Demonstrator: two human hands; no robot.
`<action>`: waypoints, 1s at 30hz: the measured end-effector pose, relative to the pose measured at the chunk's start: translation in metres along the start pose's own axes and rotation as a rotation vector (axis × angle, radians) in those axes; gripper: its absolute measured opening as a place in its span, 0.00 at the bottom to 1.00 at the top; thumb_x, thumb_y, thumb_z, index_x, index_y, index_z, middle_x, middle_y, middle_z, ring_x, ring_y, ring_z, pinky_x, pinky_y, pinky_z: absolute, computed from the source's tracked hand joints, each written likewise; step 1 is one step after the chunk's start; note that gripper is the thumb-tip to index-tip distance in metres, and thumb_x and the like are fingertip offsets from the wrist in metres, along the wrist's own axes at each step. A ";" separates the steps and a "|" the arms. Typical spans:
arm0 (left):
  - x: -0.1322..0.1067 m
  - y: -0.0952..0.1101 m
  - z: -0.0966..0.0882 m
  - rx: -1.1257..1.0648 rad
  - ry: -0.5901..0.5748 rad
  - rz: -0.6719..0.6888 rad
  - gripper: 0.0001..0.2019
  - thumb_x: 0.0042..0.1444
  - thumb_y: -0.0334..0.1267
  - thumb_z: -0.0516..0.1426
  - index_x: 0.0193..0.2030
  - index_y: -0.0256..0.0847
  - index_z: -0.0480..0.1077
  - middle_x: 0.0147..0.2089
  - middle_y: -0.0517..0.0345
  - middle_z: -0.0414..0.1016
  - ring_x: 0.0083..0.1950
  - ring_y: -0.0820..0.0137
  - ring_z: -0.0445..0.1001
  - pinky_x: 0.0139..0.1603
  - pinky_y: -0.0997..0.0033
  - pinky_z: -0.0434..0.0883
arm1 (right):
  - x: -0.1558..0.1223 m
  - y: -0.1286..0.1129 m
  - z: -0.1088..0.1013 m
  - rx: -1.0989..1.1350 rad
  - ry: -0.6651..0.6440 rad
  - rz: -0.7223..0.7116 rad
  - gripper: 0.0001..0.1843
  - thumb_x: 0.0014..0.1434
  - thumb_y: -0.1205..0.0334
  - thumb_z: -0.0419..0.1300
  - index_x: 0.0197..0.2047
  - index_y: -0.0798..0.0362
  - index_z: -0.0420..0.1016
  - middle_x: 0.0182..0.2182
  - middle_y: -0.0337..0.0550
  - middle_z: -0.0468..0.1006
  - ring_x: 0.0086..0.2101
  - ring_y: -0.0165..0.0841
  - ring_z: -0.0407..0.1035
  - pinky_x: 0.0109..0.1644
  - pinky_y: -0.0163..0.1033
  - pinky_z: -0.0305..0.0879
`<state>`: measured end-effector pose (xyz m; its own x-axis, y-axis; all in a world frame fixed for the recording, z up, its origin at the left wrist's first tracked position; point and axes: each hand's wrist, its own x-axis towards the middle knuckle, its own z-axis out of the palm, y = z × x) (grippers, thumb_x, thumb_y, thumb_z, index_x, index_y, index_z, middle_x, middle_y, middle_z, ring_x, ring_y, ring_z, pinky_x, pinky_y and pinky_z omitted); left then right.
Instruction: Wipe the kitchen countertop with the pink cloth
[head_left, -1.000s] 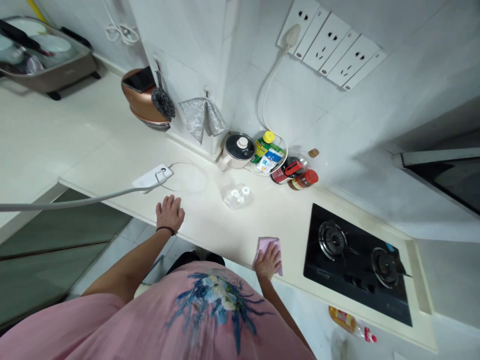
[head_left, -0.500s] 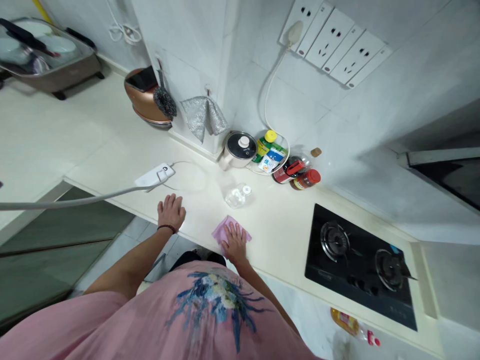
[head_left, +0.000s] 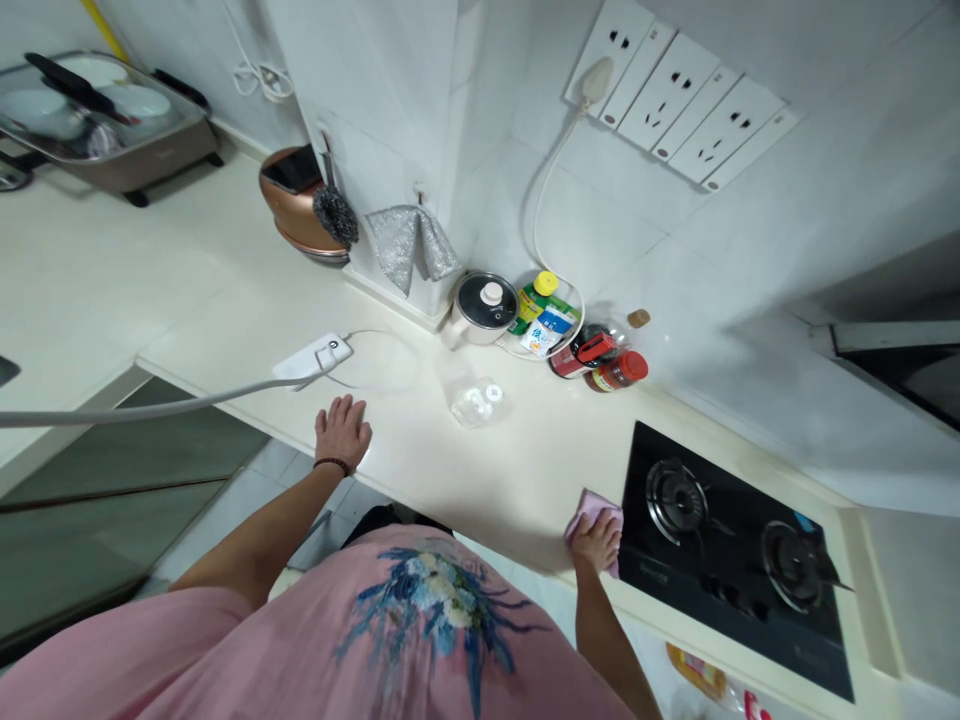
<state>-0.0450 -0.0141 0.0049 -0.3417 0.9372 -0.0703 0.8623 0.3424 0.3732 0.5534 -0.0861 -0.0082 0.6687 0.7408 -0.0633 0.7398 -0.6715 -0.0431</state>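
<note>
My left hand (head_left: 342, 430), with a dark bead bracelet at the wrist, rests palm down on the pale countertop (head_left: 420, 470) near its front edge. Its fingers are stretched out and hold nothing. Beside the left border of the gas stove, my right hand (head_left: 596, 543) presses on a pink cloth (head_left: 592, 502) and holds it against the counter. The cloth looks bunched under the palm and fingers. Between the hands, further back, a clear container with a white cap (head_left: 474, 403) lies on the counter.
A black two-burner gas stove (head_left: 739, 560) is on the right. Against the wall stand a lidded electric pot (head_left: 484, 312), several bottles and a red-capped jar (head_left: 616, 372). A white power strip (head_left: 311, 362) with a grey cable lies left. An oil bottle (head_left: 697, 668) is below the counter.
My right hand has slid the pink cloth rightward along the counter, from in front of the clear container to the stove's edge. The left hand has stayed in place.
</note>
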 end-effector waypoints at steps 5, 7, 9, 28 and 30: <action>-0.001 0.000 0.000 0.019 0.020 0.005 0.30 0.68 0.43 0.48 0.75 0.40 0.66 0.81 0.43 0.58 0.83 0.53 0.50 0.83 0.42 0.41 | 0.036 -0.027 0.005 0.014 0.069 0.137 0.44 0.75 0.37 0.32 0.82 0.51 0.53 0.77 0.68 0.58 0.73 0.61 0.54 0.66 0.77 0.59; -0.001 0.000 0.000 0.021 0.022 0.002 0.30 0.68 0.43 0.48 0.75 0.39 0.66 0.81 0.43 0.58 0.83 0.53 0.50 0.83 0.43 0.41 | 0.053 -0.051 0.002 0.017 0.053 0.168 0.43 0.75 0.37 0.32 0.82 0.52 0.53 0.77 0.69 0.57 0.73 0.62 0.54 0.65 0.78 0.60; -0.002 0.000 0.001 0.020 0.025 -0.001 0.31 0.68 0.43 0.48 0.75 0.39 0.66 0.81 0.43 0.58 0.83 0.53 0.50 0.83 0.42 0.41 | 0.070 -0.081 -0.002 0.015 0.008 0.151 0.43 0.75 0.39 0.33 0.83 0.53 0.50 0.77 0.69 0.54 0.74 0.60 0.52 0.66 0.78 0.59; -0.003 0.000 0.000 0.014 0.018 -0.003 0.30 0.68 0.44 0.49 0.74 0.41 0.67 0.81 0.44 0.59 0.84 0.54 0.50 0.83 0.43 0.41 | 0.119 -0.350 -0.009 -0.078 -0.241 -0.535 0.41 0.75 0.43 0.36 0.85 0.48 0.35 0.83 0.52 0.39 0.79 0.50 0.34 0.78 0.70 0.41; -0.004 0.000 -0.001 0.018 0.012 -0.009 0.30 0.68 0.44 0.48 0.74 0.41 0.67 0.81 0.44 0.59 0.84 0.55 0.49 0.83 0.43 0.41 | 0.113 -0.355 -0.008 -0.101 -0.247 -0.593 0.41 0.76 0.43 0.36 0.85 0.49 0.34 0.83 0.50 0.38 0.79 0.50 0.33 0.79 0.68 0.39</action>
<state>-0.0437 -0.0174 0.0061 -0.3540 0.9332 -0.0623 0.8656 0.3521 0.3559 0.3669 0.2357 0.0081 0.1172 0.9513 -0.2852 0.9895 -0.1364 -0.0482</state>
